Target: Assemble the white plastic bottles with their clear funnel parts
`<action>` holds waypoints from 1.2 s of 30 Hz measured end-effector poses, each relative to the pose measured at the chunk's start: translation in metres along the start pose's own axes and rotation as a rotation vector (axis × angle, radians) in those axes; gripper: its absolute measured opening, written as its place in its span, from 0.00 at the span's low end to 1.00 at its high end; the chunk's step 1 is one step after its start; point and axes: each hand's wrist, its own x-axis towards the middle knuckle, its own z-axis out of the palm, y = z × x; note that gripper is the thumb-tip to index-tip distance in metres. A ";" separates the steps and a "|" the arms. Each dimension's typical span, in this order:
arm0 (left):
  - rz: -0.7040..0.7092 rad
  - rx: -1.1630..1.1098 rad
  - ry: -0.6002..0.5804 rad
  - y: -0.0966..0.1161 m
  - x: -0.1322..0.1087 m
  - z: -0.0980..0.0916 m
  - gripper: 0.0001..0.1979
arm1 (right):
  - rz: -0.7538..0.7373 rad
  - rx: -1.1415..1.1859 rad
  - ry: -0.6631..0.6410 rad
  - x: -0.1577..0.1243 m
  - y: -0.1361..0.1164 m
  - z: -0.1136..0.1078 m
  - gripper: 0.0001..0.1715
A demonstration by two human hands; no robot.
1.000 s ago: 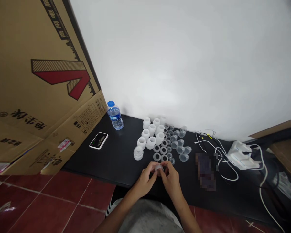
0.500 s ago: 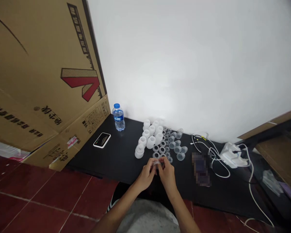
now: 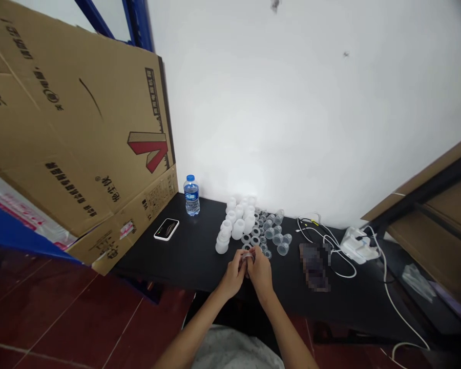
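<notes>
Both my left hand (image 3: pixel 233 275) and my right hand (image 3: pixel 259 271) meet at the front of the black table, pinching a small translucent plastic ring (image 3: pixel 248 255) between their fingers. Most of that ring is hidden by my fingers. Just beyond my hands lie flat translucent rings (image 3: pixel 255 240) in loose rows. To their left stand several white plastic caps (image 3: pixel 226 226). Several clear plastic domes (image 3: pixel 277 239) sit to the right.
The black table (image 3: pixel 194 247) runs along a white wall, with a water bottle (image 3: pixel 191 195) and a white-edged phone (image 3: pixel 166 229) at left. A large cardboard sheet (image 3: pixel 80 128) leans at left. White cables (image 3: pixel 328 246) lead to a white charger (image 3: pixel 357 247), beside a pixelated object (image 3: pixel 314 266).
My head has tilted up and back, so the table looks smaller and more wall and cardboard show. My hands stay together on the small ring.
</notes>
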 end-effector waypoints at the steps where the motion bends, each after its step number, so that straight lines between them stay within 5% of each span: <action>1: 0.000 0.009 -0.003 0.000 0.000 0.000 0.19 | -0.003 -0.012 0.011 -0.002 0.001 0.001 0.10; 11: 0.000 0.122 -0.009 -0.002 -0.004 -0.001 0.16 | 0.002 -0.011 0.076 -0.019 0.006 0.009 0.10; 19: -0.110 0.130 0.153 0.004 -0.007 -0.002 0.13 | -0.183 -0.035 0.202 -0.041 0.001 0.021 0.16; 23: -0.158 0.087 0.143 0.004 -0.009 -0.003 0.14 | -0.186 -0.093 0.222 -0.045 -0.001 0.022 0.17; 36: -0.234 -0.020 0.106 0.007 -0.011 -0.002 0.18 | -0.130 -0.065 0.065 -0.023 0.004 0.002 0.16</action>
